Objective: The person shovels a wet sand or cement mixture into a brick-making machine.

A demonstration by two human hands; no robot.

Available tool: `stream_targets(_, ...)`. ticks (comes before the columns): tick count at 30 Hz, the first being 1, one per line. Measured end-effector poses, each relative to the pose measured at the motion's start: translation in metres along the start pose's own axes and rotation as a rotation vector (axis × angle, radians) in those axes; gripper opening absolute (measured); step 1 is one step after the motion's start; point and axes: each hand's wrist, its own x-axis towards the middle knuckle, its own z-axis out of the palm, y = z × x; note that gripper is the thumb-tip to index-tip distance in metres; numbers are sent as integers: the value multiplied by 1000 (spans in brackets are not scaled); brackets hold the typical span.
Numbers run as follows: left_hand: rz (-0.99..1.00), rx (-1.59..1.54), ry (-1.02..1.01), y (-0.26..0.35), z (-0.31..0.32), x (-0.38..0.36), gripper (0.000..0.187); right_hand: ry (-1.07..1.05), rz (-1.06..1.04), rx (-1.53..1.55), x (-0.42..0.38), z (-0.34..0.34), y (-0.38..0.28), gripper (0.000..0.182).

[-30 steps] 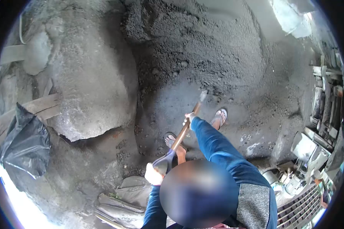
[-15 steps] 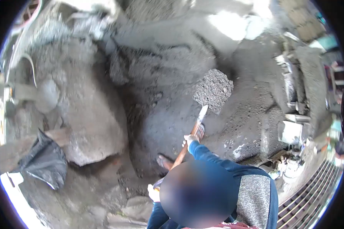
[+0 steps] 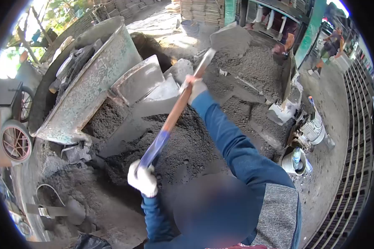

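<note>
A shovel with a wooden handle (image 3: pixel 176 113) slants up and away from me, its grip end wrapped in blue. My left hand (image 3: pixel 142 178), in a white glove, is closed around that blue end. Farther up the shaft, my gloved right hand (image 3: pixel 196 89) grips the wood close to the metal socket. The grey shovel blade (image 3: pixel 230 39) is at the far end, over a heap of dark grey grit (image 3: pixel 259 64) beside a machine. Little or no material shows on the blade. A blurred oval covers part of the view at the bottom.
A large tilted metal drum (image 3: pixel 91 79) stands at the left, near a wheeled cart (image 3: pixel 16 137). Slabs (image 3: pixel 139 79) lean beside it. At the right are a motor (image 3: pixel 313 130), a bucket (image 3: pixel 291 162) and a long metal grating (image 3: pixel 355 137). Another person (image 3: pixel 332 45) is farther back.
The view has swung toward the machine and drum. The shovel, earlier low with a heap of grey grit on its blade, is now raised and stretched forward, its load mostly gone. Both hands still hold it.
</note>
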Motion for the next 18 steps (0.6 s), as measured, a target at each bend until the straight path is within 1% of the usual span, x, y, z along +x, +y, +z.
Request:
stream_targets(1,11,-245,-21,14,21,21,28,121,-79,12,5,3,-30,16)
stream_targets(3,675,-182,-103,71,59,73,30,88,-66,105,4,-24,-87,13)
stream_targets(5,710,-174,-630,83,89,59,32,82,-168,-75,-6,-75,-122,15)
stream_targets(7,734,-160,-607,82,123,7,35,97,-216,-210,-28,-115,-133,17)
stream_targets(9,669,-203,-490,76,121,-31,36,161,-174,-335,-59,-128,-122,14)
stream_targets(10,585,-278,-515,76,109,-46,36,185,-150,-397,-69,-129,-116,16)
stream_targets(11,543,-313,-554,77,84,-53,33,151,-124,-359,-87,-119,-107,16)
stream_targets(13,381,-345,-697,65,35,-83,32,109,-39,-271,-137,-92,-71,16)
stream_targets(14,265,-522,-512,62,14,-106,31,-64,19,-208,-149,-97,-54,14)
stream_targets(15,200,-610,-355,48,-3,-136,33,-70,2,-221,-163,-94,-34,14)
stream_targets(17,-629,-667,-375,64,-72,-180,27,-63,-2,-248,-197,-83,15,13)
stream_targets(18,-838,-696,-204,53,-91,-217,28,26,58,-240,-207,-86,42,12)
